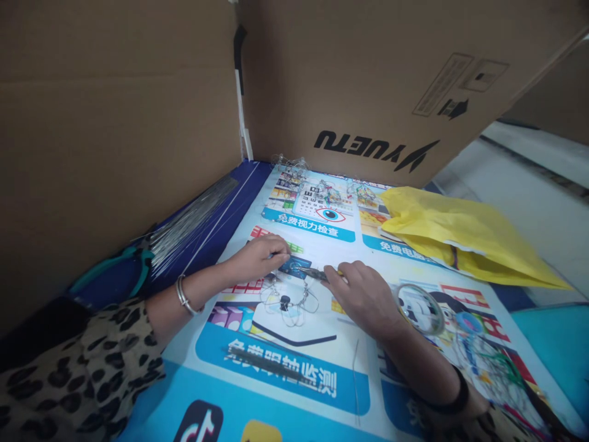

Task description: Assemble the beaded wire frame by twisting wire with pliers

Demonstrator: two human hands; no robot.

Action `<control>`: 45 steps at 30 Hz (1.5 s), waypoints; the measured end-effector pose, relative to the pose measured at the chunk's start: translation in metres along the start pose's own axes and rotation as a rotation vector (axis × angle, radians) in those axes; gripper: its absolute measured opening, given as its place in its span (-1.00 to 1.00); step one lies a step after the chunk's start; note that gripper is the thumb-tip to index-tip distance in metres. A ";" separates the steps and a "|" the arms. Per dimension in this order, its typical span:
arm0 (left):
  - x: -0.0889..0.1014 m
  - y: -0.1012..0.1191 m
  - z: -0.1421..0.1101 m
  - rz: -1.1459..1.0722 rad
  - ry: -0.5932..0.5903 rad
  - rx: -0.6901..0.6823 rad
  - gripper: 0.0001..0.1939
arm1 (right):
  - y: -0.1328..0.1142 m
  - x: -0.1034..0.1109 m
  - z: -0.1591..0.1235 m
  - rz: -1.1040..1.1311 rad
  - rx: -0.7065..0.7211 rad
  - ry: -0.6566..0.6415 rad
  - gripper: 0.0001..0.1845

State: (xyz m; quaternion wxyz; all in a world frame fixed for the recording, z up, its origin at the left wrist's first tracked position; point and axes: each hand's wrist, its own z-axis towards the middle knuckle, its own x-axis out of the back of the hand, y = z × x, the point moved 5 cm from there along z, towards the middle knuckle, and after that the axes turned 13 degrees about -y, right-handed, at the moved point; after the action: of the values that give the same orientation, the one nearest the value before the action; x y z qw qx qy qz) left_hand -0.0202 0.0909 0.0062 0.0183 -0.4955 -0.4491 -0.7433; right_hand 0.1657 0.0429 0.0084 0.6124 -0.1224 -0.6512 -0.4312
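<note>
My left hand, fingers pinched together, is at the top of a piece of thin looped wire, seemingly gripping the wire. The piece spreads in petal-like loops below the fingertips. My right hand is closed around a pair of pliers with a bit of yellow handle showing. Their dark jaws point left, close to my left fingertips and just above the loops. Whether the jaws bite on the wire is too small to tell.
Cardboard walls enclose the printed table sheet. Straight wires lie at left near teal-handled pliers. A yellow bag, a tape roll and tangled coloured wires lie right. More wire pieces sit behind.
</note>
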 end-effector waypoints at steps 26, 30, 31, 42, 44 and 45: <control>-0.002 -0.001 0.000 0.167 0.014 0.006 -0.86 | 0.004 -0.010 0.001 0.125 -0.058 -0.047 -0.77; 0.001 0.006 -0.003 0.192 0.112 -0.084 -0.87 | 0.004 -0.013 0.001 0.137 -0.062 -0.042 -0.77; 0.003 0.010 -0.005 0.200 0.154 -0.109 -0.87 | 0.004 -0.013 0.001 0.139 -0.064 -0.044 -0.77; -0.003 0.025 -0.006 0.344 0.015 -0.052 -0.90 | 0.005 -0.014 0.001 0.151 -0.091 -0.066 -0.78; -0.004 0.021 -0.004 0.349 -0.003 -0.017 -0.88 | 0.005 -0.014 0.001 0.151 -0.090 -0.055 -0.78; -0.005 0.020 -0.004 0.345 -0.005 -0.008 -0.87 | 0.005 -0.014 0.001 0.151 -0.089 -0.051 -0.78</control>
State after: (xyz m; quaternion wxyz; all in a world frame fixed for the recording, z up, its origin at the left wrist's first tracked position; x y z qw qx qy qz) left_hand -0.0112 0.0745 0.0151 0.1425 -0.5670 -0.3546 -0.7297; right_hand 0.1717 0.0518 -0.0021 0.6204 -0.2092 -0.6355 -0.4092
